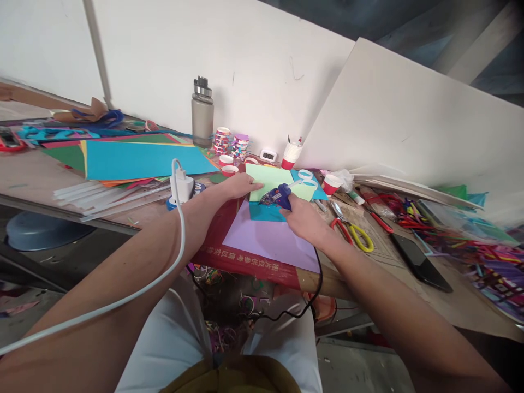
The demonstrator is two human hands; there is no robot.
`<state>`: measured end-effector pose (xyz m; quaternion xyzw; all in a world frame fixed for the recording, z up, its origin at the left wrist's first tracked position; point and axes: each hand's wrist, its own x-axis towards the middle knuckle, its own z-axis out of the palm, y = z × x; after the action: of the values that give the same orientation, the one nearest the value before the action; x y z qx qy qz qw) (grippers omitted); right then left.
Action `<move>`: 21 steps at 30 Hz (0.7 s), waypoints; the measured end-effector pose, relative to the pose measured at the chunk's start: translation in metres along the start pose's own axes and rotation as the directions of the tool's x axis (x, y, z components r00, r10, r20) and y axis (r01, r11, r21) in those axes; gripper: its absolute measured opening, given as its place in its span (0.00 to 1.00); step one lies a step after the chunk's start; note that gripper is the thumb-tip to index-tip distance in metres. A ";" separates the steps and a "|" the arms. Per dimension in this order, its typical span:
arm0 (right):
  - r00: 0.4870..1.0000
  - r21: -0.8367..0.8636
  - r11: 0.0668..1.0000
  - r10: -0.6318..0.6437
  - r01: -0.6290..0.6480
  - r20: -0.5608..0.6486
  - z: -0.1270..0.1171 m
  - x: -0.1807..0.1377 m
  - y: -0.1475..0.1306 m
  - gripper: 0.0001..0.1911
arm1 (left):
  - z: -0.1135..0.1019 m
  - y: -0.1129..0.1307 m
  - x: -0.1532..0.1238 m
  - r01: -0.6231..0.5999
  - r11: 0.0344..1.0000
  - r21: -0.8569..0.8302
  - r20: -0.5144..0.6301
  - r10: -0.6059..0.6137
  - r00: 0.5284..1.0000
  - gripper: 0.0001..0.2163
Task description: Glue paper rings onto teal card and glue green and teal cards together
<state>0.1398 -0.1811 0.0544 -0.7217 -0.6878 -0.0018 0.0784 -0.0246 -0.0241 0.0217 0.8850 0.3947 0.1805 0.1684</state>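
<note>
My right hand (302, 217) is wrapped round a dark blue glue gun (277, 197), whose tip points left over the paper. A black cord hangs down below that hand. My left hand (242, 185) pinches the left edge of a pale green sheet (266, 177), thumb on top. Under the green sheet lies a teal sheet (266, 213), and below both a lilac sheet (270, 240) reaches toward the table's front edge. White-handled scissors (307, 179) rest by the green sheet's right side. Whether the glue gun's tip touches the paper, I cannot tell.
Coloured sheets (147, 158), glue sticks (106, 201) and a white charger plug (181, 188) lie to the left. Behind stand a grey bottle (202, 114), paper cups (291, 154) and a small clock (268, 155). At right are red-and-yellow-handled scissors (361, 237) and a phone (420, 262). A white cable (182, 240) crosses my left arm.
</note>
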 end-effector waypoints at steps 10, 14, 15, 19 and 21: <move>1.000 -0.028 1.000 -0.002 0.002 0.000 -0.002 -0.008 0.012 0.12 | -0.004 0.006 -0.004 0.017 1.000 0.017 0.010 -0.017 1.000 0.22; 0.999 -0.071 0.997 0.041 -0.042 -0.017 -0.001 -0.008 0.019 0.13 | -0.005 0.007 -0.005 0.018 1.000 0.010 0.001 -0.018 1.000 0.21; 0.999 -0.066 0.997 0.043 -0.044 -0.014 -0.001 -0.008 0.017 0.13 | -0.005 0.007 -0.005 0.019 1.000 0.007 -0.003 -0.019 1.000 0.21; 1.000 0.004 1.000 -0.009 0.009 -0.006 0.002 -0.007 0.001 0.12 | -0.004 0.007 -0.005 0.018 1.000 0.019 -0.002 -0.018 1.000 0.22; 0.999 0.036 0.998 -0.042 0.042 -0.013 0.004 -0.004 -0.007 0.11 | -0.003 0.007 -0.004 0.015 1.000 0.026 -0.001 -0.015 1.000 0.22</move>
<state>0.1321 -0.1846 0.0504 -0.7055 -0.7022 0.0044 0.0958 -0.0242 -0.0314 0.0266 0.8842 0.4036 0.1745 0.1579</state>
